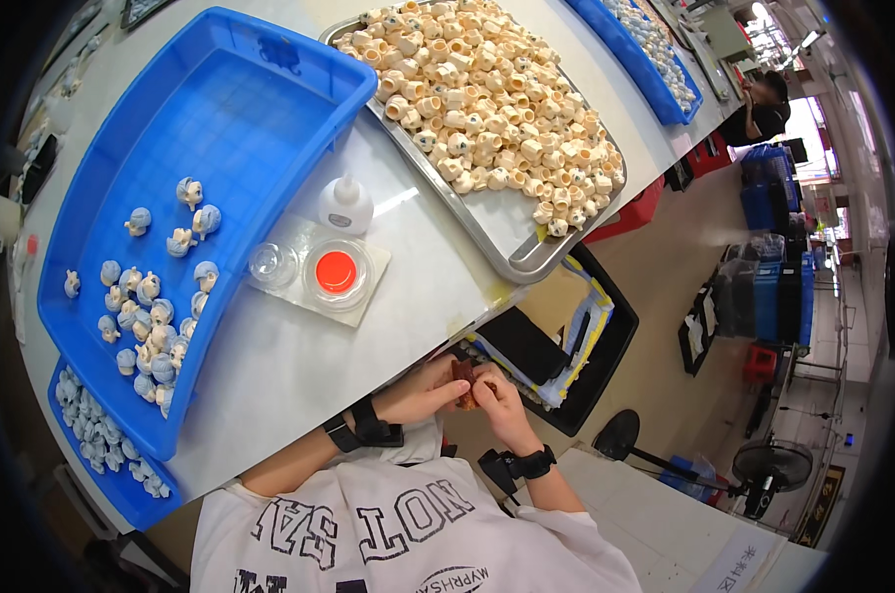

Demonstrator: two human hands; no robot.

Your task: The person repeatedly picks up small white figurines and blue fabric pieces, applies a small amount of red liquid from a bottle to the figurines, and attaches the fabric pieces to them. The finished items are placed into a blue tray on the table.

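Note:
Close to my body, at the table's near edge, both hands meet on a small dark red, crinkled piece (463, 372) that looks like a wrapper. My left hand (423, 391) pinches it from one side. From the other side the fingers of my right hand (502, 400) are closed on it. What is inside the piece, if anything, cannot be made out. Black bands circle both wrists. Ahead on the table stand a white squeeze bottle (346, 206) and a clear round dish with a red-orange centre (336, 272).
A blue tray (220, 119) at left holds several small doll-like heads with pale blue tops; a lower blue bin (156, 502) holds blue-grey parts. Cream hollow pieces fill a metal tray (526, 265). A black crate (615, 341) stands beside the table. Another person (759, 111) is far right.

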